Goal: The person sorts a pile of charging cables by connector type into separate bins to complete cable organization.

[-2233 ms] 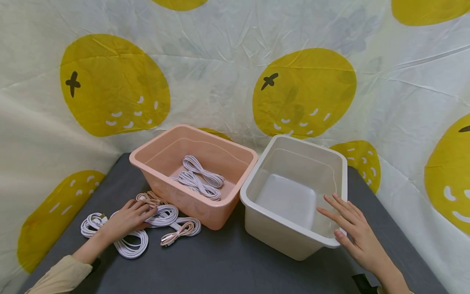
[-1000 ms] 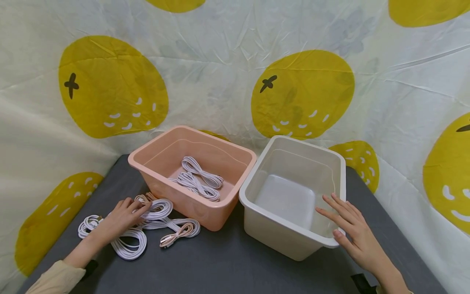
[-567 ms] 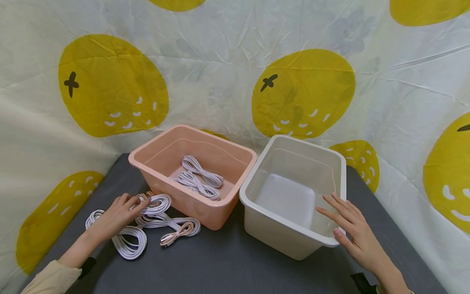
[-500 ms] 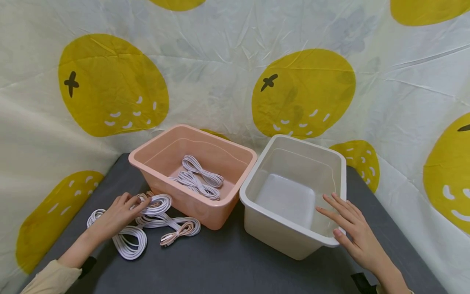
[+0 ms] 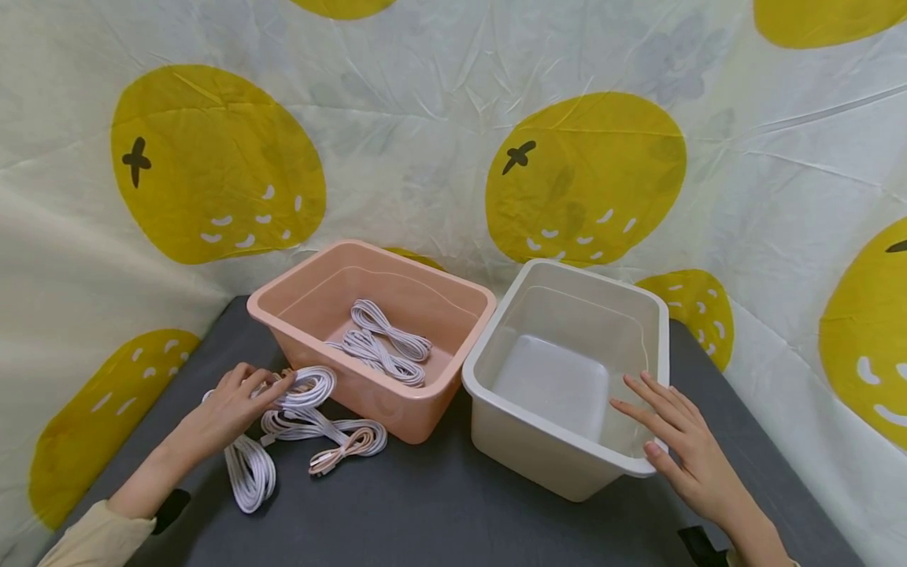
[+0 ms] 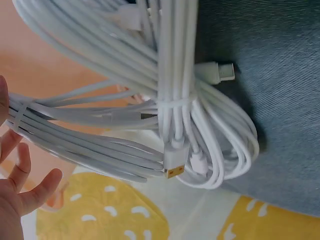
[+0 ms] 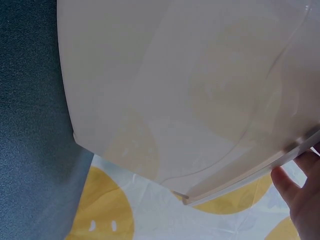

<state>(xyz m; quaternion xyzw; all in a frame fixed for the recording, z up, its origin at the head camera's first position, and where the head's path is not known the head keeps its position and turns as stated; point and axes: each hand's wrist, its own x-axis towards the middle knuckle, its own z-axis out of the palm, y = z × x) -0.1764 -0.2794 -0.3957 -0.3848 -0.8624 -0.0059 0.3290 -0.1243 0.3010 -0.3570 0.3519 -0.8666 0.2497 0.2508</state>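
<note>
My left hand (image 5: pixel 230 405) pinches a coiled white USB cable (image 5: pixel 313 386) near its tie, beside the pink bin (image 5: pixel 305 335). In the left wrist view, the held coil (image 6: pixel 95 145) runs sideways from the fingers (image 6: pixel 42 190). A second white cable bundle (image 5: pixel 249 476) stands tilted below that hand, its USB plug (image 6: pixel 175 161) showing; whether it is gripped too is unclear. More white cable (image 5: pixel 305 427) and a small pink cable (image 5: pixel 347 450) lie on the table. My right hand (image 5: pixel 683 449), fingers spread and straight, rests at the rim of the beige bin (image 5: pixel 560 453).
Two white cable bundles (image 5: pixel 383 354) lie inside the pink bin. Both bins stand side by side on the dark table (image 5: pixel 425 512). A white cloth with yellow fruit print (image 5: pixel 411 157) hangs behind.
My left hand has risen slightly, lifting the white coil toward the pink bin. The leftmost bundle has shifted right and tipped onto its side. The right hand has stayed put.
</note>
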